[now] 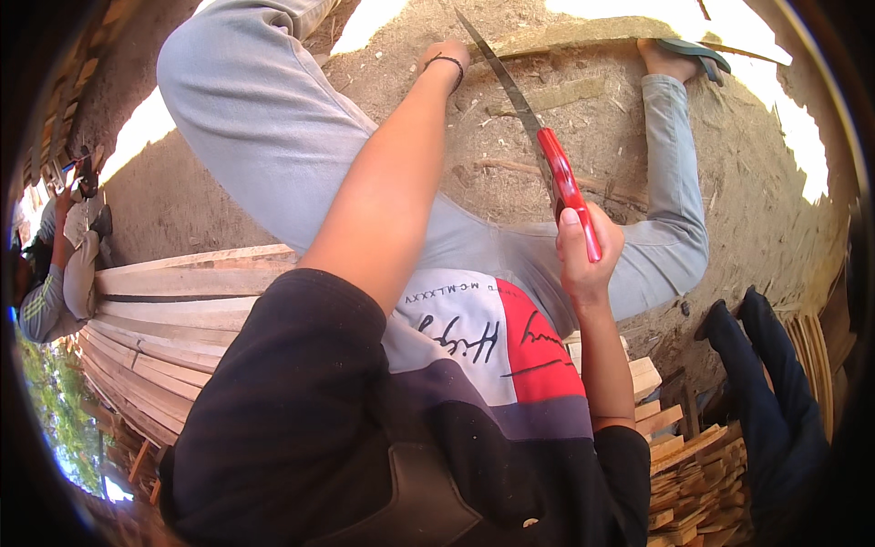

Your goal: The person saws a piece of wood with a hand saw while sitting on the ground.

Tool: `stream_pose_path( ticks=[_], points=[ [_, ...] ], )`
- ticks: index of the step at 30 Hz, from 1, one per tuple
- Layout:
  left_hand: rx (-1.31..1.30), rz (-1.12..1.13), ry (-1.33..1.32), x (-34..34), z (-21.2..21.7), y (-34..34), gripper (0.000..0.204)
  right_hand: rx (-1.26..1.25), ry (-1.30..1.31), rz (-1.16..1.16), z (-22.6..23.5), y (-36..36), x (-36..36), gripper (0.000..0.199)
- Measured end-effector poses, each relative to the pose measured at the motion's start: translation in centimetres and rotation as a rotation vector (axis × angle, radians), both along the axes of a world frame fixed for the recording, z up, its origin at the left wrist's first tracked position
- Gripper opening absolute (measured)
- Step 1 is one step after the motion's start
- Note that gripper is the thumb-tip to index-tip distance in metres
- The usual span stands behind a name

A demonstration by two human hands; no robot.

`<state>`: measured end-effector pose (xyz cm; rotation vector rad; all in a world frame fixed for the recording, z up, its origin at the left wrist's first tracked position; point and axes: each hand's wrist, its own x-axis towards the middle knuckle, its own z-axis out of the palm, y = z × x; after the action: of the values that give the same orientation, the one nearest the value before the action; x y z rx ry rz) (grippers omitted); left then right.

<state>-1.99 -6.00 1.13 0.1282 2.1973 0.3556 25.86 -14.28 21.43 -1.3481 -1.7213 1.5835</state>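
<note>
In my right hand (588, 251) is a hand saw with a red handle (567, 187); my fingers wrap the grip and the thumb lies along it. Its long dark blade (510, 91) points up and away, crossing near the left end of a long wooden plank (583, 35). My left hand (445, 56), a dark band at its wrist, is closed at that same end, left of the blade. The left fingertips are hidden. My foot in a dark sandal (688, 56) rests by the plank's right part.
A shorter board (551, 96) and a thin stick (583, 185) lie on the dirt ground between my legs. Long timber (182, 314) is stacked at left, where another person (59, 283) sits. Cut wood pieces (688, 465) are piled at lower right, beside another person's dark-trousered legs (775, 392).
</note>
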Motion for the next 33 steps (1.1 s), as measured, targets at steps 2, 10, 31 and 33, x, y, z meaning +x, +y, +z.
stream_pose_path(
  ticks=[2,10,31,33],
  points=[
    [0.058,0.039,-0.055,0.6,1.2,-0.6,0.051,0.055,-0.026,0.020,-0.7,1.0,-1.7,0.031],
    [0.033,-0.160,0.100,0.0,2.8,0.3,0.045,-0.031,-0.003,-0.019,0.6,1.4,-1.6,0.031],
    [0.133,-0.020,0.081,1.1,3.7,-0.5,0.054,0.016,-0.024,-0.008,-1.7,2.4,-3.9,0.028],
    [0.121,-0.046,0.126,0.6,4.3,-0.2,0.053,0.006,0.001,-0.013,-2.5,3.0,-4.9,0.028]
  ],
)
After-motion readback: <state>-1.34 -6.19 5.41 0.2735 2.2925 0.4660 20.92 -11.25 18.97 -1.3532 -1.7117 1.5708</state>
